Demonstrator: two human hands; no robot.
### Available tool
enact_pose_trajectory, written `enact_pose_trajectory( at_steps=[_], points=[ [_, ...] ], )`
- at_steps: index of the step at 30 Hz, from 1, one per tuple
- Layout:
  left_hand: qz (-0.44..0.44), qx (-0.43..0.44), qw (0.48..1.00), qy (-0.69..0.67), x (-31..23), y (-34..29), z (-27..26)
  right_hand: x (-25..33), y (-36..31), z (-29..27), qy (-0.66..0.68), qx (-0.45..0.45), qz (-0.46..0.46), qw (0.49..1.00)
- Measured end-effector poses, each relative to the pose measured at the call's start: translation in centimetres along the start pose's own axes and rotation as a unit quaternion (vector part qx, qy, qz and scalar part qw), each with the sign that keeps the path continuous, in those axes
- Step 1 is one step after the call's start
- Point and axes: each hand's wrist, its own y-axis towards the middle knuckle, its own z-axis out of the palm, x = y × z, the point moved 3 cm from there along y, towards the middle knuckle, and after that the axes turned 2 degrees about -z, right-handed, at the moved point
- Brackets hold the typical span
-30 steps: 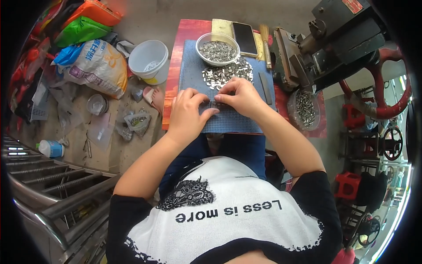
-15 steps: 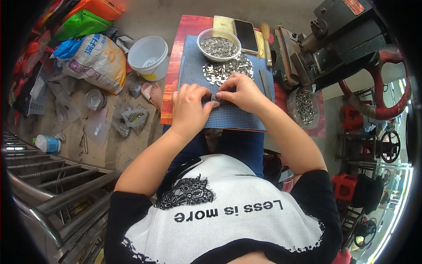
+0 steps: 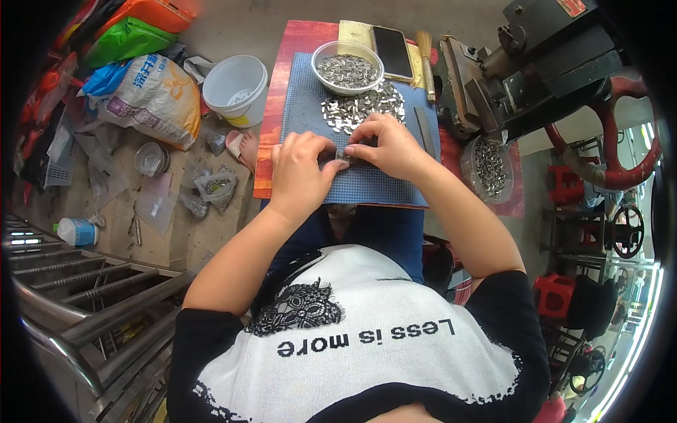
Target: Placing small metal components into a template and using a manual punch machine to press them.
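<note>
While left hand (image 3: 302, 168) and right hand (image 3: 386, 146) clamp their fingers on a small metal part (image 3: 342, 156), uneven pressure could eject it.

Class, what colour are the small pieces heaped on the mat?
The small pieces are silvery grey, some nearly white; best seen in the head view.

Vs 1 s ago: L grip (image 3: 300, 169) has its thumb tip higher in view, closer to R grip's (image 3: 388, 149) fingertips, so the gap btwn those 2 is narrower; a tiny metallic piece (image 3: 340, 156) shows there a bit more clearly. Cam view shifted too: desk (image 3: 272, 127) sits higher & slightly further L, w/ clear bowl (image 3: 347, 91) & white plastic bucket (image 3: 255, 99) likewise. Vs 0.5 s ago: desk & bucket only a touch higher/further L.
</note>
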Motion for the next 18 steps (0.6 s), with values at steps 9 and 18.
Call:
enact_pose_trajectory(
  at_steps=[9, 18],
  points=[
    [-0.029, 0.075, 0.995, -0.06, 1.2, 0.4, -0.9, -1.6, -0.9, -1.6, 0.005, 0.022, -0.02, 1.0],
    [-0.015, 0.09, 0.996, -0.005, 0.6, 1.5, -0.9, -1.3, -1.1, -1.2, 0.004, 0.011, -0.012, 1.0]
  ],
)
